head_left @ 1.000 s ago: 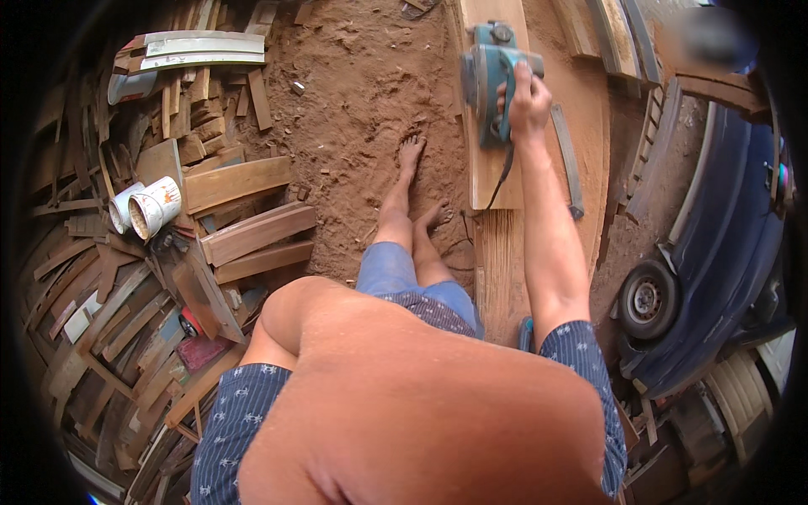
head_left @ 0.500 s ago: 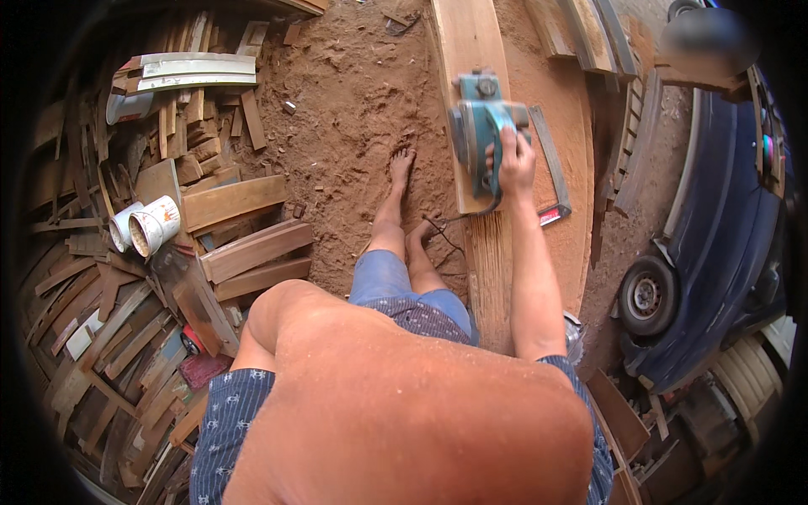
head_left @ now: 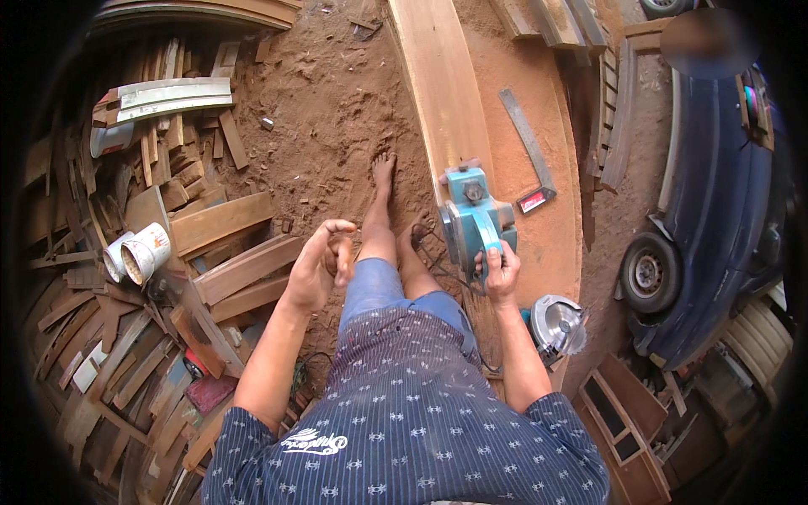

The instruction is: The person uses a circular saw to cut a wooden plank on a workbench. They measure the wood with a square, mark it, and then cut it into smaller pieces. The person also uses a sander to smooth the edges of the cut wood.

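Note:
My right hand is wrapped round the rear handle of a teal electric planer. The planer rests on the near end of a long wooden plank. Its cord trails down near my feet. My left hand is raised in the air left of my thighs, its fingers loosely bent and apart, with nothing visible in it. Just right of the planer lies a metal try square with a red and white label on its stock. A circular saw sits close to my right forearm.
A wider board dusted with sawdust lies beneath the plank. Scrap wood is heaped on the left beside two white buckets. A dark blue vehicle stands on the right. More boards lie at the far right.
The planer and my right hand have come back toward me along the plank. My left hand has come into view, raised. My torso has straightened, and the circular saw now shows more fully.

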{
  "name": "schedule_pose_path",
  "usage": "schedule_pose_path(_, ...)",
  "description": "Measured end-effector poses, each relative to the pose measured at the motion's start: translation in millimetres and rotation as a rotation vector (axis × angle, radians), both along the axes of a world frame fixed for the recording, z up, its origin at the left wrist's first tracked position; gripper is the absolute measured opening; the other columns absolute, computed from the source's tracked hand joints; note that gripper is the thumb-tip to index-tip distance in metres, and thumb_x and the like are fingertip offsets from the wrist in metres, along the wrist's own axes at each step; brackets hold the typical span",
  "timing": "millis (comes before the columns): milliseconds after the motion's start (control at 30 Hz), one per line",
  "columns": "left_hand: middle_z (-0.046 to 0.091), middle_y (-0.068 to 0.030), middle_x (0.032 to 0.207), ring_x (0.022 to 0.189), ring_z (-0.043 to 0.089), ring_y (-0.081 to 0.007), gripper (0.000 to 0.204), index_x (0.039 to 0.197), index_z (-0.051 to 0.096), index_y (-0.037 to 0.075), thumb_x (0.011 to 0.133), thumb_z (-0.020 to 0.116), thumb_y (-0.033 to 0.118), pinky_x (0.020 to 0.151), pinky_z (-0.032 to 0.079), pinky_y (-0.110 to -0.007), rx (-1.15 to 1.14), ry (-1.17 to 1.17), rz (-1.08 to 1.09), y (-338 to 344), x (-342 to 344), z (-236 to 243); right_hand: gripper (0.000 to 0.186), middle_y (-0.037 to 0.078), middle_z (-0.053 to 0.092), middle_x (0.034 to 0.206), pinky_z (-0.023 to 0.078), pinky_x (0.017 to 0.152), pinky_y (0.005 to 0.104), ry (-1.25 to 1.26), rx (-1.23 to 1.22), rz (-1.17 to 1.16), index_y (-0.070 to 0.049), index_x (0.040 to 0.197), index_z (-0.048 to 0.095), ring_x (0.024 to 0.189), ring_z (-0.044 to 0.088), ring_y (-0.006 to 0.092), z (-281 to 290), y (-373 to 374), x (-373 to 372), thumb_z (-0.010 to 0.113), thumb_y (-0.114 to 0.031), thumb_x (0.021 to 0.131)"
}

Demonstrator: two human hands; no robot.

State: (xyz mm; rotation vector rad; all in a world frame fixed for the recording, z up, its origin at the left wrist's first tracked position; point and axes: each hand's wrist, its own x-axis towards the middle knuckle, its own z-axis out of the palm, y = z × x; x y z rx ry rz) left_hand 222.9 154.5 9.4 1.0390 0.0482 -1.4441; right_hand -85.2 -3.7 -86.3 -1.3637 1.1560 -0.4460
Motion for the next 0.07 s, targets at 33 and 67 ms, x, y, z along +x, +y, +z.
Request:
schedule_pose_path(33, 0.057, 0.0012, 0.072, 0.053, 0.048, -0.0104, 0.046, 0.125, 0.054, 0.012, 0.102, 0.047, 0.051, 0.054, 0.039, -0.025, 0.209, -0.059, -0.018, 22.6, 3.0, -38.7, 0.041, 0.005, 0.062, 0.073, 0.047, 0.056, 0.0250, -0.002, 0.014, 0.000, -0.001, 0.097, 0.060, 0.061, 0.057, 0.0105, -1.6, -8.0, 11.5, 0.055, -0.041, 0.099)
schedule_pose_path(67, 0.057, 0.0012, 0.072, 0.053, 0.048, -0.0104, 0.046, 0.125, 0.054, 0.012, 0.102, 0.047, 0.051, 0.054, 0.039, -0.025, 0.205, -0.064, -0.012, 20.4, 6.2, -39.1, 0.042, 0.005, 0.062, 0.073, 0.047, 0.056, 0.0252, -0.007, 0.030, 0.006, 0.000, 0.098, 0.061, 0.061, 0.057, 0.0109, -3.9, -22.2, 28.6, 0.056, -0.042, 0.098)
